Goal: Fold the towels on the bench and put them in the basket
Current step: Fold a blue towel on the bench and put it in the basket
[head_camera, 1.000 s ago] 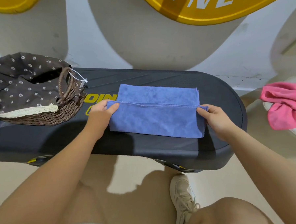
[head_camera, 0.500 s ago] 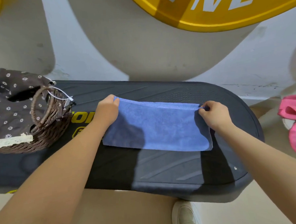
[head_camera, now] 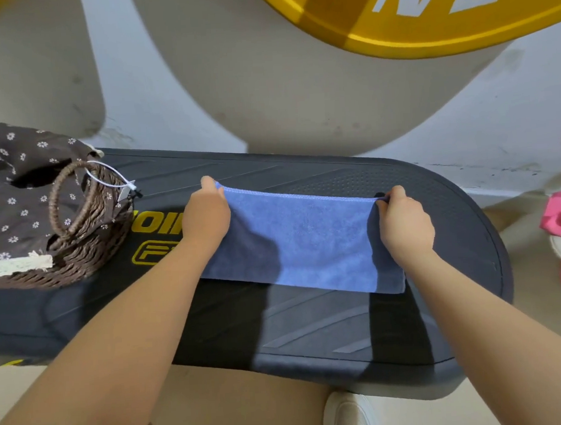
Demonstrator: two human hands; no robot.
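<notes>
Both hands — left (head_camera: pixel 207 213), right (head_camera: pixel 403 222) — pinching the blue towel's (head_camera: pixel 306 237) far corners on the bench (head_camera: pixel 451 203).

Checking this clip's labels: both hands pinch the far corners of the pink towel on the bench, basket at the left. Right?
Not quite: the head view shows the towel on the bench is blue. The left hand and right hand do pinch its far corners, basket at left.

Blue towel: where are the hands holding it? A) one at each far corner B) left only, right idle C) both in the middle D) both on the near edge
A: the left hand and right hand each pinch a far corner of the blue towel.
</notes>
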